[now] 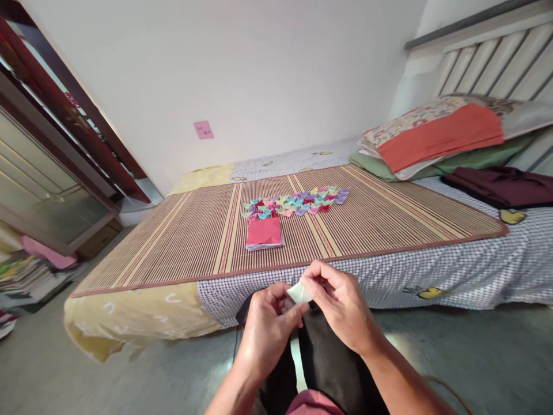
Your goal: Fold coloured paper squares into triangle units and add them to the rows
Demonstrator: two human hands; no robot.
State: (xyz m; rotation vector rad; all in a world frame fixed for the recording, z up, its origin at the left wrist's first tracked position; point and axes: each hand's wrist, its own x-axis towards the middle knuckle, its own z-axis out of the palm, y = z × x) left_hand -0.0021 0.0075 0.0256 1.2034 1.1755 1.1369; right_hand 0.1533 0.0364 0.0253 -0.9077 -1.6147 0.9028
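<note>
Both my hands meet low in the middle of the view, over my lap. My left hand (266,328) and my right hand (341,305) pinch a small pale green folded paper (299,293) between their fingertips. Ahead of them, on a striped bamboo mat (181,242) laid over the bed, lies a stack of square paper (264,233) with a red sheet on top. Behind the stack, several small folded paper pieces (296,202) in many colours are lined up in rows.
The bed (475,271) has a checked sheet, pillows (436,138) and a dark folded cloth (501,185) at the right. A pink note (203,129) sticks to the white wall. A cabinet (52,173) and piled papers (30,276) stand at the left on the grey floor.
</note>
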